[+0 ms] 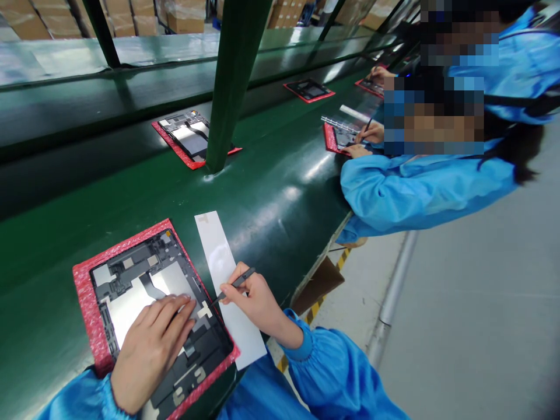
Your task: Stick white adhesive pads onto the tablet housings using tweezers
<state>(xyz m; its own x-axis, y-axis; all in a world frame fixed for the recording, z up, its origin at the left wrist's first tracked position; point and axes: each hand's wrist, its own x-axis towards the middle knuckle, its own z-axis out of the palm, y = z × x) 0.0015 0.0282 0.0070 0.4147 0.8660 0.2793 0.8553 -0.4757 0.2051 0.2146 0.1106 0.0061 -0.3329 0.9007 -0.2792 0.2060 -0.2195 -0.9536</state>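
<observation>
One opened tablet (pixel 172 280), its insides facing up, lies on a red bubble-wrap sheet (pixel 85 309) on the green tabletop (pixel 144 186). It looks thin, fairly light and stiff, yet fragile: the bare ribbon cable and small boards would likely suffer from a press or a snag, and the smooth metal plates may be slippery under the fingers. The safer hold would be by the outer frame, at two opposite edges, keeping it level; the wrap beneath looks soft and could slide or ruck if pushed. The left grip (pixel 151 344) is open, palm down, its fingers spread across the lower middle of the tablet. The right grip (pixel 258 303) is closed on a slim dark tool (pixel 245 275), held like a pen, with the point down at the tablet's right edge, near a pale tab (pixel 204 310); whether the point touches is, as far as I can see, too fine to tell. Just right of the tablet lies a long white strip (pixel 219 251), partly under the right grip. Beyond the tablet's far edge, a second opened tablet (pixel 188 137) lies partly behind a green post (pixel 231 76). Well apart to the tablet's far right, a co-worker's blue sleeve (pixel 415 192) reaches over the tabletop's edge, and cardboard boxes (pixel 186 16) stand farthest off.
</observation>
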